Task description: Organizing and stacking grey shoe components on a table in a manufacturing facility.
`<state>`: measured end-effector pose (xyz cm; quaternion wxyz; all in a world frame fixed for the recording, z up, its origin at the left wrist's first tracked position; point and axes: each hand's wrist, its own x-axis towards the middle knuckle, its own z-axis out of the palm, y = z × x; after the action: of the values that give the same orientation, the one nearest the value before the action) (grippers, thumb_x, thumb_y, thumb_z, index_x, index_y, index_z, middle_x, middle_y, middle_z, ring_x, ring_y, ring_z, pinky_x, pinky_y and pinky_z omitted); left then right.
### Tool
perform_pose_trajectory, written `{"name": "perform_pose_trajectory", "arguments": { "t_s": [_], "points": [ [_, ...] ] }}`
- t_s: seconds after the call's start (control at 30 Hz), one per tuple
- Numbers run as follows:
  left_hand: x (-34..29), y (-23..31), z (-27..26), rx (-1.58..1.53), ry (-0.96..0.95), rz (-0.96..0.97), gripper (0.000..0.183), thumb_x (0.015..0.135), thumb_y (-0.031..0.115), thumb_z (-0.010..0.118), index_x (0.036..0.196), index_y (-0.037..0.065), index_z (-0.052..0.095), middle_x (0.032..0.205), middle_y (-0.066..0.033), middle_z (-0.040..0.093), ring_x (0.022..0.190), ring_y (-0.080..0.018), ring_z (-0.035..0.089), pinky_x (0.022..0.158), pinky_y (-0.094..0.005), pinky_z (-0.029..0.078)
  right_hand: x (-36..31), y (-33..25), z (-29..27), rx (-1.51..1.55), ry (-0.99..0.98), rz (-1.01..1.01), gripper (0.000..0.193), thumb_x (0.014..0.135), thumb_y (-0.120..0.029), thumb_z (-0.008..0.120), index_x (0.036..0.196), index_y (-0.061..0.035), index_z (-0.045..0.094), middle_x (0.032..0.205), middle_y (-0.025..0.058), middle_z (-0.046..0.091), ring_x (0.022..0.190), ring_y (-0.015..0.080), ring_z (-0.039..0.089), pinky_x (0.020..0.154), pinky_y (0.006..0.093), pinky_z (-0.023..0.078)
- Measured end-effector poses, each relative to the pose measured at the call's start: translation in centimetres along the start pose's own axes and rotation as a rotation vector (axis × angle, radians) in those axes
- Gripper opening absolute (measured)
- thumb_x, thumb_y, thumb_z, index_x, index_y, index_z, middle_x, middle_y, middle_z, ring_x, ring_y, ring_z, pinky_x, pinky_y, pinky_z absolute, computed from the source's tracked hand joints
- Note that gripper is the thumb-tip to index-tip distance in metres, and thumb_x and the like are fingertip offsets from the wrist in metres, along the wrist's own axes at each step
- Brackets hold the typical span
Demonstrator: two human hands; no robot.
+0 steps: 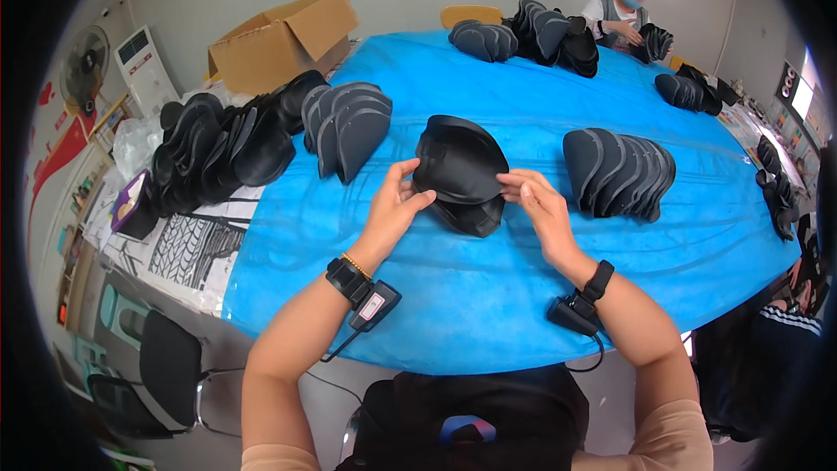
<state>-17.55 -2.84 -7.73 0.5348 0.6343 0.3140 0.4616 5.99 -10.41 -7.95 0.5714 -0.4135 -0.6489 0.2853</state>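
Observation:
A black, curved, cup-shaped molded shell (466, 157) is held up before me over the blue-covered table. My left hand (403, 194) grips its left edge, thumb at the front and fingers behind. At the right edge, the fingertips of my right hand (534, 196) pinch the rim. Below it, partly hidden, sits another black shell (471, 220). A row of nested dark grey pieces (621, 173) stands to the right of my right hand. Left of my left hand is a second nested group of grey-edged pieces (349, 126).
A heap of black shells (227, 141) lies at the left, with an open cardboard box (281, 44) behind it. Further stacks (545, 32) rest at the far edge. Across the blue sheet (514, 296), a masked person (623, 13) handles similar pieces. Chairs (170, 366) stand at the lower left.

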Motion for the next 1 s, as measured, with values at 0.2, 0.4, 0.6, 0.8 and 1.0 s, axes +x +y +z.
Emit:
{"name": "perform_pose_trajectory", "arguments": {
  "t_s": [0.2,0.4,0.6,0.8,1.0],
  "points": [
    [0.2,-0.7,0.4,0.135,-0.040,0.003,0.061,0.080,-0.003,0.059,0.137,0.000,0.038,0.116,-0.0116,0.055,0.101,-0.0152,0.056,0.088,-0.0280,0.046,0.1,0.5,0.7,0.237,-0.135,0.226,0.049,0.103,-0.035,0.039,0.123,0.0061,0.056,0.116,0.0124,0.057,0.108,0.0226,0.060,0.094,0.0341,0.046],
    [-0.1,0.2,1.5,0.118,0.142,0.088,0.060,0.075,-0.005,0.054,0.134,-0.002,0.039,0.124,-0.0173,0.053,0.106,-0.0216,0.057,0.090,-0.0312,0.046,0.2,-0.8,0.8,0.292,0.018,0.130,0.050,0.102,-0.037,0.041,0.124,0.0052,0.056,0.106,0.0096,0.062,0.103,0.0186,0.059,0.093,0.0318,0.044],
    [0.5,-1.1,-0.8,-0.074,0.175,0.130,0.059,0.078,-0.003,0.055,0.135,-0.003,0.037,0.125,-0.0210,0.055,0.111,-0.0201,0.057,0.088,-0.0289,0.047,1.3,-2.8,-2.4,0.533,0.173,0.139,0.043,0.101,-0.033,0.043,0.120,0.0027,0.058,0.108,0.0094,0.064,0.099,0.0147,0.060,0.084,0.0275,0.048],
    [-0.4,0.9,1.4,0.380,-0.047,-0.145,0.071,0.077,0.000,0.059,0.143,0.002,0.032,0.126,-0.0153,0.053,0.110,-0.0191,0.054,0.093,-0.0279,0.043,1.3,-2.0,-3.6,0.492,-0.038,0.234,0.043,0.097,-0.034,0.047,0.118,0.0022,0.059,0.110,0.0110,0.064,0.099,0.0171,0.062,0.088,0.0299,0.050],
    [-0.9,0.3,1.4,0.100,-0.127,-0.102,0.055,0.083,0.006,0.056,0.136,0.004,0.041,0.102,-0.0133,0.062,0.090,-0.0145,0.058,0.076,-0.0274,0.046,1.8,-3.4,-4.0,0.523,-0.074,0.378,0.043,0.095,-0.033,0.048,0.116,0.0028,0.061,0.111,0.0144,0.064,0.099,0.0204,0.063,0.089,0.0330,0.051]
  ]
}}
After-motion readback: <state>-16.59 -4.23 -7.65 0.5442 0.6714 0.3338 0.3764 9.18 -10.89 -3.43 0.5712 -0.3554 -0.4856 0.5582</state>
